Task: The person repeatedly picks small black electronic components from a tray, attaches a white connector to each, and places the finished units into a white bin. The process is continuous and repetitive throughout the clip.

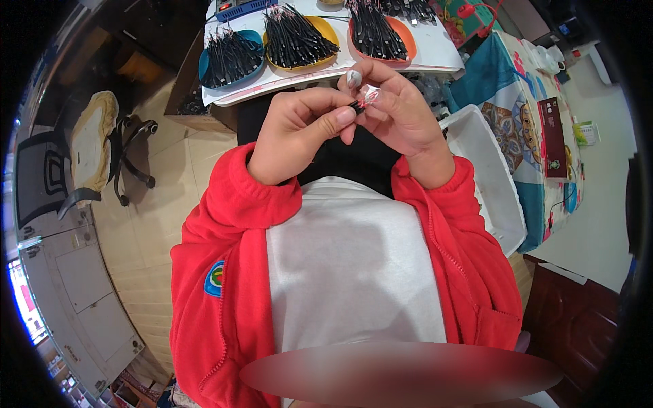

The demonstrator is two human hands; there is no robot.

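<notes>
My two hands meet above my lap, just in front of the white table's near edge. My left hand (294, 129) pinches a short black cable (356, 107) between thumb and forefinger. Thin red wire ends stick out of the cable toward my right hand (410, 115), whose thumb and fingers close around them. Shiny, pale wrapping, like tape or foil, covers the tips of my right thumb and forefinger. Behind the hands, bundles of similar black cables (297, 35) lie in a blue tray (203, 66), a yellow tray (329, 28) and an orange tray (410, 46).
The white table (432, 54) carries the trays and a blue device (245, 8) at its far left. A cardboard box (204, 121) stands under its left end. To my right are a white foam box (500, 197) and a cloth-covered table (530, 204); a wheeled chair (44, 170) stands left.
</notes>
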